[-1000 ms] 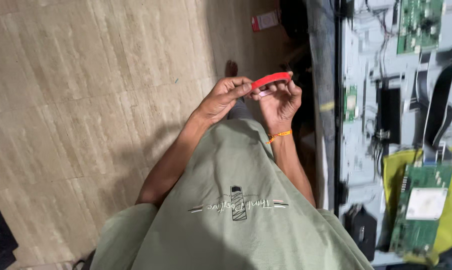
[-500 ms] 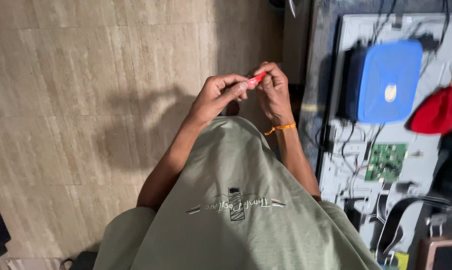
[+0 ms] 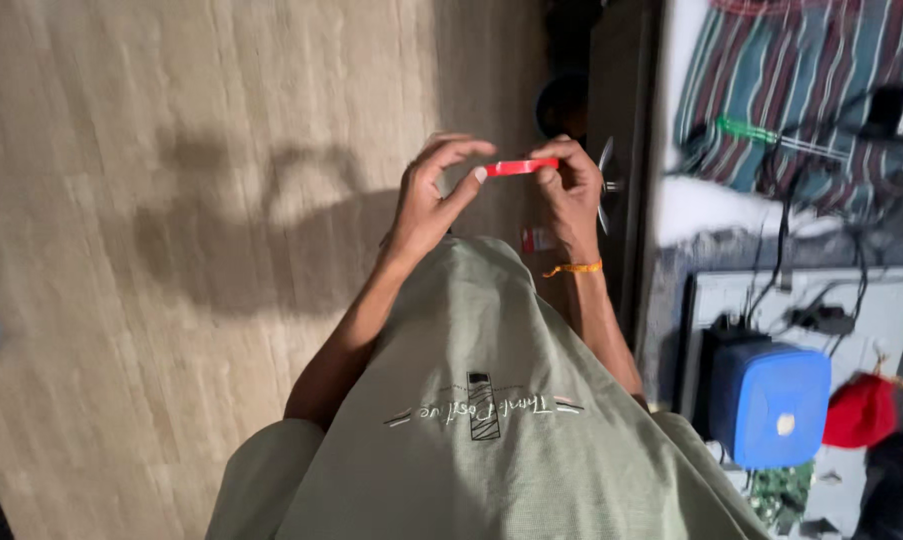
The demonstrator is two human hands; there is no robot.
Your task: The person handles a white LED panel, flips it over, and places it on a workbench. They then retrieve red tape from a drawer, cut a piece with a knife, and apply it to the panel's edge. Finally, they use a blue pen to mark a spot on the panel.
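Pinching a thin red strip [image 3: 520,167] between both grips, you hold it level above your chest: left hand [image 3: 433,195] grasps its left end, right hand [image 3: 571,190] its right. What the strip is stays unclear; your fingers hide its ends. A blue box [image 3: 768,405] sits on the tabletop [image 3: 731,290], partly cut off.

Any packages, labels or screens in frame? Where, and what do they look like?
No screens.
Blue box: on the bench at lower right, rounded plastic, small pale round label on top.
Red tape roll: flat red strip edge-on, held between left hand and right hand.
Small red-and-white item: below the hands, too blurred to identify.
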